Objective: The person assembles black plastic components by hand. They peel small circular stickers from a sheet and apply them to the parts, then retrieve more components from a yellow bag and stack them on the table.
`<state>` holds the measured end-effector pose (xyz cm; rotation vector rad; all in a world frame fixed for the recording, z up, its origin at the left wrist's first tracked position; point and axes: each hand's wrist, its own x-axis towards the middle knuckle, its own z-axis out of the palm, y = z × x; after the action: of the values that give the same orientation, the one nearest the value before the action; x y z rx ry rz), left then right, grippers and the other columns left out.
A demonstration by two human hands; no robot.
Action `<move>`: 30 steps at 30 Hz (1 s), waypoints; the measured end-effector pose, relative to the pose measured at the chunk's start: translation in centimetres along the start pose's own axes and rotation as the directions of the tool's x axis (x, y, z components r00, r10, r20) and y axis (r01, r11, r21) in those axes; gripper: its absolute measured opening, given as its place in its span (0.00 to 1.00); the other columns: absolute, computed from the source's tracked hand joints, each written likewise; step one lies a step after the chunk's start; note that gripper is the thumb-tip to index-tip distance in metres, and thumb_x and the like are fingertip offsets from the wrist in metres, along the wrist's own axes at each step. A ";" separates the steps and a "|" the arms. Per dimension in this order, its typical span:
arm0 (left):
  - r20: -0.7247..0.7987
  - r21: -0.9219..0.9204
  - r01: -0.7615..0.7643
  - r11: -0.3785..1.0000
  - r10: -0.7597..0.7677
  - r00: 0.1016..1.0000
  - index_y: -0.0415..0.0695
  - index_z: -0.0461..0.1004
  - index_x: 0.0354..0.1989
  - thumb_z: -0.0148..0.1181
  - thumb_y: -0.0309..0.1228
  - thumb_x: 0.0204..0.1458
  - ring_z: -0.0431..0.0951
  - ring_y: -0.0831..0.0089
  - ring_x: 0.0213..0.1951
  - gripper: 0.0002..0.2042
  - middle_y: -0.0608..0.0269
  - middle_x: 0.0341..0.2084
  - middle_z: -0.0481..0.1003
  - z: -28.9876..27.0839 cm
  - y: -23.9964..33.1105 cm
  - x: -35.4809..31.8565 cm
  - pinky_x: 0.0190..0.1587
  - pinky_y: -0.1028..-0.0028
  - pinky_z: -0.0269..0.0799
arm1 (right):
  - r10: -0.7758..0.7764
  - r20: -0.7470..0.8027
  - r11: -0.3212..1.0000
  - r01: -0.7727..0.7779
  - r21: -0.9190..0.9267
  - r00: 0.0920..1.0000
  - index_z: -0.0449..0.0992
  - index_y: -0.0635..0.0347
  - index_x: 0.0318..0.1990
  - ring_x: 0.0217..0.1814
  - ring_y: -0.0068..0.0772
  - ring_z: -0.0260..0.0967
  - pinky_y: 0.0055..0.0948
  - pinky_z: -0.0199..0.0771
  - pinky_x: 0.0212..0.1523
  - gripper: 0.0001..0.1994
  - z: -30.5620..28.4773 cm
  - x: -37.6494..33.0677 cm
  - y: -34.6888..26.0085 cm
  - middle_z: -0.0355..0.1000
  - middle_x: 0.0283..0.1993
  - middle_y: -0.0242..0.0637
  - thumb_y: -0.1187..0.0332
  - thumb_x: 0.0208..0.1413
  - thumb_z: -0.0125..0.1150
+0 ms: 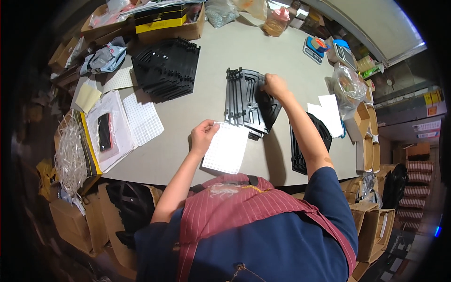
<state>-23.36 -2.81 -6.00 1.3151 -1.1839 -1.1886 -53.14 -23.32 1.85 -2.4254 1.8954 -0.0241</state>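
My left hand (203,137) pinches the top left corner of a white sheet of small round stickers (226,151), which hangs over the table just in front of me. Beyond it, a fanned stack of flat black plastic parts (252,101) with moulded slots and ribbed edges lies on the table. The fingers of my right hand (276,86) are closed on the upper right corner of the topmost black part. Whether a sticker sits under those fingertips is hidden. Beneath my right forearm, more black parts (300,145) lie partly covered.
A larger pile of black parts (167,68) stands at the far left. Left of me are further sticker sheets (143,120) and a phone (104,131) on papers. A blue scale (314,49), a plastic bag (349,87) and cardboard trays (361,136) line the right side.
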 end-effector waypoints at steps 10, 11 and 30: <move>0.045 0.010 0.028 1.000 -0.028 0.999 0.36 0.81 0.42 0.63 0.34 0.61 0.79 0.83 0.30 0.12 0.64 0.27 0.82 -0.1 0.3 0.1 0.34 0.79 0.72 | 0.276 0.139 0.869 -0.309 0.386 0.951 0.85 0.65 0.31 0.36 0.48 0.81 0.42 0.78 0.42 0.31 0.5 -4.8 0.7 0.81 0.30 0.50 0.38 0.48 0.67; 0.049 -0.037 0.027 0.999 -0.025 0.999 0.35 0.81 0.44 0.62 0.33 0.61 0.79 0.83 0.31 0.12 0.63 0.28 0.82 -0.2 0.1 0.2 0.35 0.80 0.73 | 0.294 0.134 0.818 -0.322 0.476 0.946 0.86 0.64 0.32 0.36 0.47 0.81 0.41 0.78 0.42 0.29 0.1 -5.5 1.5 0.81 0.31 0.49 0.40 0.49 0.67; 0.142 -0.306 0.193 0.932 -0.155 0.978 0.33 0.75 0.43 0.59 0.29 0.64 0.81 0.77 0.37 0.09 0.59 0.37 0.82 -0.3 1.5 1.0 0.41 0.78 0.75 | 0.476 0.067 0.854 -0.443 -0.273 0.877 0.82 0.62 0.33 0.40 0.54 0.79 0.45 0.77 0.40 0.27 -5.3 -23.5 12.3 0.79 0.35 0.52 0.41 0.53 0.67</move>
<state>-23.07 -3.90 -4.50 1.1336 -0.9186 -1.5328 -71.04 -3.69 7.00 -1.9603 2.4866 0.4143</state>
